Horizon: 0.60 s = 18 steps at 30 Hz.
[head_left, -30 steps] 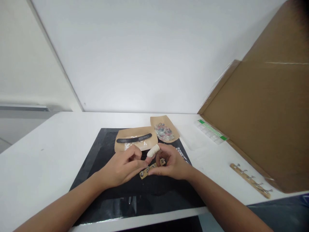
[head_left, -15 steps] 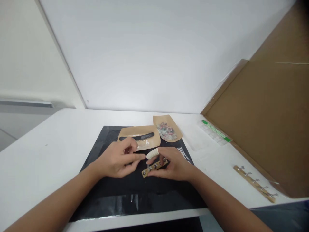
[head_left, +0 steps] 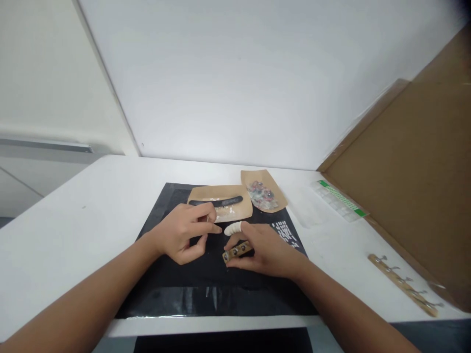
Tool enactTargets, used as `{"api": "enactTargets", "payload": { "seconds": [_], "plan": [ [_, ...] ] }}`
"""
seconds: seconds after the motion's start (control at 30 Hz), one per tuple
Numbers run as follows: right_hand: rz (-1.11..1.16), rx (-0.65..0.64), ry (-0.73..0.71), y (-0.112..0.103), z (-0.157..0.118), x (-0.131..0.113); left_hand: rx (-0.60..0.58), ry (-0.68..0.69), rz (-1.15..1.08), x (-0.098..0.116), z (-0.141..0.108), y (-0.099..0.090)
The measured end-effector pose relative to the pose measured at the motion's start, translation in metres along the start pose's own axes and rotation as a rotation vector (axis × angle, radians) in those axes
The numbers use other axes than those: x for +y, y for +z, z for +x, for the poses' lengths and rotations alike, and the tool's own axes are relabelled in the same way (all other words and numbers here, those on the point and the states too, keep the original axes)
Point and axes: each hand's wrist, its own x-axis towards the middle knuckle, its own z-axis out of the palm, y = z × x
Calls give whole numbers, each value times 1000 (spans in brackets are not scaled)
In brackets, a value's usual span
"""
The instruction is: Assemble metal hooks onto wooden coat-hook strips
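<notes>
My left hand (head_left: 189,232) hovers over the black mat (head_left: 221,299), its fingers curled and apart at the tips; I see nothing clearly held. My right hand (head_left: 265,249) grips a small wooden strip (head_left: 237,251) with round metal pieces on it, between thumb and fingers. One finger of that hand wears a white cover (head_left: 233,228), its tip close to my left index fingertip. Part of the strip is hidden by my right hand. Behind my left hand, a brown tray (head_left: 243,212) holds a dark curved bar (head_left: 231,201) and small white bits.
Another brown tray (head_left: 281,198) holds small wrapped pieces. A clear organizer with a green label (head_left: 342,200) lies on the white table (head_left: 69,215) by the cardboard wall (head_left: 415,181). At the right, a second wooden strip (head_left: 403,284) bears metal hooks.
The view has shifted, moving the trays and the right-hand strip in the picture. My right hand now covers more of the held strip. My left hand's thumb and index tips are farther apart.
</notes>
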Motion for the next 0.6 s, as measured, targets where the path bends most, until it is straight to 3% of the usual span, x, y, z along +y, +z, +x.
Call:
{"api": "enactTargets", "payload": {
  "seconds": [0.6],
  "plan": [
    [-93,45,-52,-1,2,1,-58,6,63,3,3,0]
  ]
}}
